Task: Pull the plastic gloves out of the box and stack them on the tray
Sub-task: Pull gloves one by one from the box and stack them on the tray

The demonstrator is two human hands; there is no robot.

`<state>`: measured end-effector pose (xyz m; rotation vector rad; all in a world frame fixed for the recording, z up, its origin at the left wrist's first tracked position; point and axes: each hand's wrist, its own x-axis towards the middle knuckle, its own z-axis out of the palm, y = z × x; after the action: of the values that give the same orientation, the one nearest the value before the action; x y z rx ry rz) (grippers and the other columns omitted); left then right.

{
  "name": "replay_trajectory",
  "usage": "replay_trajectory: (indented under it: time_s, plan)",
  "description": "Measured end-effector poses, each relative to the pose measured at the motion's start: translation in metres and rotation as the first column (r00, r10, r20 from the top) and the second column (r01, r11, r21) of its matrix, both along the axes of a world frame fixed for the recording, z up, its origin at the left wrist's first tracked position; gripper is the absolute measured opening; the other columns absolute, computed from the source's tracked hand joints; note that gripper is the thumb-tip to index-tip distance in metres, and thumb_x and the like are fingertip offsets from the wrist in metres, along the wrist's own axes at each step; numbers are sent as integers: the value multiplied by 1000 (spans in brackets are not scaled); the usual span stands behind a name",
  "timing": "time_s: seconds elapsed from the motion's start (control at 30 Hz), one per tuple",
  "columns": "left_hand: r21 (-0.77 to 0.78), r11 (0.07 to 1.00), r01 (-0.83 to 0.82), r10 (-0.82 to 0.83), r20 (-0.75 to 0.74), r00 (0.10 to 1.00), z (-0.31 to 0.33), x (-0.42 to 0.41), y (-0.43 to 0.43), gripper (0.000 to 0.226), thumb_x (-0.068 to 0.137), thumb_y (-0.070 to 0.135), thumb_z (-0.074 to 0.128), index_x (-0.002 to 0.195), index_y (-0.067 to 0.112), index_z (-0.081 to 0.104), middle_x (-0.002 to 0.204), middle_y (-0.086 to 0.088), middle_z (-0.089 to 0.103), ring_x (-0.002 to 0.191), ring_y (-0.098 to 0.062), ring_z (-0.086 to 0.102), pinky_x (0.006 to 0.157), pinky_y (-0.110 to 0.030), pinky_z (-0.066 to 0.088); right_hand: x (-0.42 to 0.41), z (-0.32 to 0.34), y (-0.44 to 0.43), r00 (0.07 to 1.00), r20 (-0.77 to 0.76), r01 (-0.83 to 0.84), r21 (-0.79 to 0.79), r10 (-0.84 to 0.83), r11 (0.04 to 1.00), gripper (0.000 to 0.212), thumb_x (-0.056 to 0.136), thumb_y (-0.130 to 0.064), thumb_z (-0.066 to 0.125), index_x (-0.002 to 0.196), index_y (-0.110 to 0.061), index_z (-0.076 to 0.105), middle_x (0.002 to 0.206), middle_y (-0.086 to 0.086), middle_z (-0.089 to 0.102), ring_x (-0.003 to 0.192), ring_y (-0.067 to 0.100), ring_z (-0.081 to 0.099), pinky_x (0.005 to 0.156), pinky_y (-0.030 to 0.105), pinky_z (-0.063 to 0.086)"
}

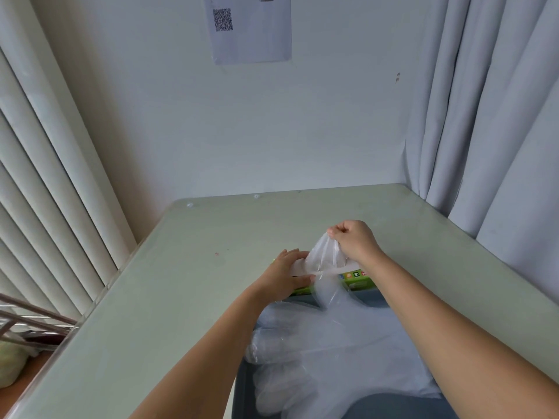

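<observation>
A green glove box (pixel 358 281) lies on the table just beyond a dark blue-grey tray (pixel 242 385). My left hand (pixel 286 275) rests flat on the box's left part, fingers straight, holding it down. My right hand (pixel 354 238) pinches a clear plastic glove (pixel 325 258) with curled fingers and holds it raised above the box, its lower end still at the box opening. A stack of clear plastic gloves (pixel 326 352) lies spread across the tray, some fingers hanging over the tray's left rim.
The pale green table (pixel 181 282) runs back to a white wall. Vertical blinds (pixel 45 176) stand on the left and grey curtains (pixel 499 116) on the right. A metal rack (pixel 27 322) shows beyond the table's left edge.
</observation>
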<state>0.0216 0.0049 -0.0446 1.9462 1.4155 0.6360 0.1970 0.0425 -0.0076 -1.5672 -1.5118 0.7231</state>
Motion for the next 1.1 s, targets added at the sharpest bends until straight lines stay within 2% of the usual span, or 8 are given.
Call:
replay_trajectory:
  time_s: [0.4,0.53,0.63,0.7,0.77,0.87,0.93,1.1]
  plan:
    - [-27,997,-67,68,17,998,3,5,2,44,89,23,64,131,25,52,138,1,47,141,-14,22,104,-22,22,27,16,-14,993,42,-119,237,112,964,33,77,-42,74,97,-20,59,76,-3,52,65,10,48,62,17,39]
    - [-96,988,-120,130,109,986,9,9,1,29,92,37,58,120,28,60,126,-3,55,125,-18,47,98,-25,36,38,25,-28,901,309,-384,241,305,891,35,64,-38,85,91,-34,62,94,-10,50,83,1,48,74,16,37]
    - [-196,973,-120,169,255,952,22,11,-1,36,94,47,51,117,22,63,112,3,63,105,-13,57,83,-20,43,39,23,-37,753,541,-513,128,373,849,56,64,-37,86,113,-35,58,114,-17,42,111,-1,35,92,10,28]
    - [-244,963,-118,192,309,932,26,11,1,40,94,48,52,120,20,61,114,3,63,107,-14,57,89,-24,44,39,19,-38,683,605,-550,59,408,833,65,69,-33,83,126,-38,52,128,-21,32,124,-3,23,103,15,23]
    - [-264,960,-97,190,354,916,28,12,1,36,94,43,54,118,17,63,116,1,64,107,-15,57,94,-27,44,40,17,-38,698,599,-548,94,392,831,54,76,-25,79,124,-37,58,132,-22,32,125,-5,21,107,18,22]
    - [-258,958,-127,234,440,867,29,14,4,17,94,26,59,98,12,66,88,-3,65,77,-13,58,69,-21,43,39,19,-37,798,510,-501,267,320,823,15,83,-20,73,97,-26,75,121,-16,53,115,-5,38,103,21,33]
    - [-251,951,-181,285,484,827,32,14,4,9,93,18,60,86,13,64,72,-1,58,57,-6,51,53,-14,37,37,23,-38,838,447,-475,313,314,822,12,85,-26,69,91,-19,77,108,-11,64,105,-2,48,94,16,37]
    - [-238,941,-239,331,515,791,33,11,4,8,90,21,65,94,15,68,91,0,63,80,-13,54,67,-21,40,37,37,-40,920,171,-384,208,353,900,8,84,-24,71,88,-21,77,86,-14,73,83,-6,65,76,7,45]
